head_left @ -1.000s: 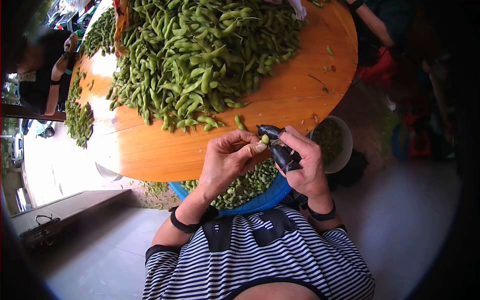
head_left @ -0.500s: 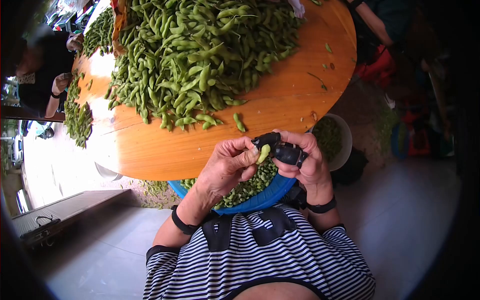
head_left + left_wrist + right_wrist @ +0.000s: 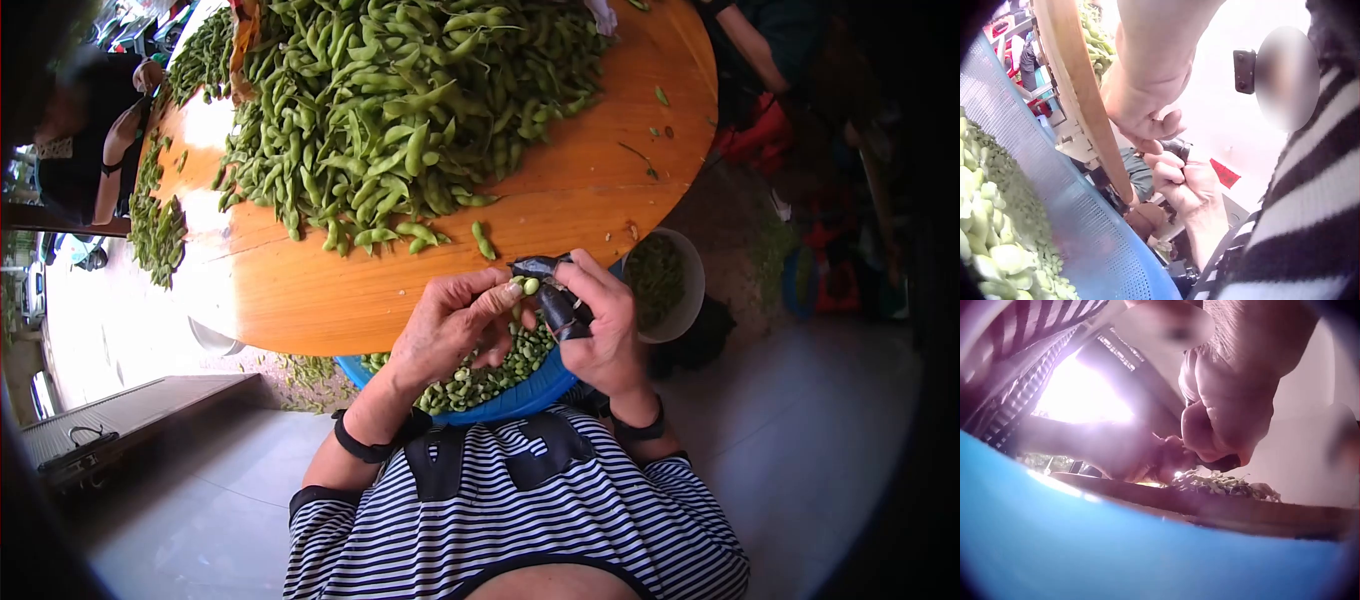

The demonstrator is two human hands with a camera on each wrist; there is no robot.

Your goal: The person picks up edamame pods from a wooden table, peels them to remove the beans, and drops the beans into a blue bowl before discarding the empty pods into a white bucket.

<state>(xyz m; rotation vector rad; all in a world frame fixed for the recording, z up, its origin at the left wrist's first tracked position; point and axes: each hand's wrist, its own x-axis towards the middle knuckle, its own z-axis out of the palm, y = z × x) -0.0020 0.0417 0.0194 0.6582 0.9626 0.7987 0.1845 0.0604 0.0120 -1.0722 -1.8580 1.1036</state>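
My left hand (image 3: 447, 328) pinches a green edamame pod (image 3: 528, 286) between thumb and forefinger, over the near table edge. From the other side my right hand (image 3: 606, 325), with black covers (image 3: 562, 314) on thumb and forefinger, grips the same pod; pale green beans show at the covered tips. In the left wrist view both hands meet beside the table edge, and the pod is hidden. Right below them, a blue basket (image 3: 530, 400) holds many shelled beans (image 3: 470, 385). A large heap of edamame pods (image 3: 380, 120) covers the far part of the table.
The round wooden table (image 3: 560, 215) has a lone pod (image 3: 482, 240) near its front edge. A white bucket (image 3: 692, 290) stands on the floor to the right. Another person's arm (image 3: 120, 150) reaches in at the left, and one more arm (image 3: 752, 48) shows at the top right.
The pod between my hands has turned from upright to lying crosswise, and beans now show at its end. My right thumb cover has shifted back and down from the pod.
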